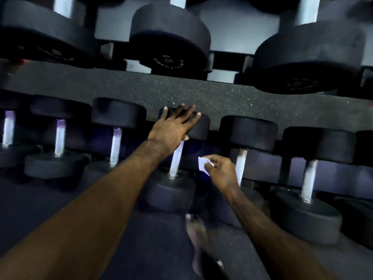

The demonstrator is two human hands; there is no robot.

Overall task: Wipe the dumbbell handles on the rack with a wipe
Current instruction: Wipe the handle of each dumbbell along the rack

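Observation:
A row of black dumbbells with silver handles lies on the lower rack tier. My left hand [173, 125] rests with spread, straight fingers on the far head of the middle dumbbell [199, 128], whose silver handle [176, 159] runs down toward its near head [170, 190]. Just right of that handle, my right hand [219, 170] pinches a small white wipe [203, 165] in curled fingers. The wipe is beside the handle, not touching it.
Neighbouring dumbbell handles stand left [116, 145] and right [241, 164] of the middle one. Larger dumbbells [169, 37] sit on the upper tier above a speckled black rubber strip [141, 87]. My bare foot [196, 235] is on the dark floor below.

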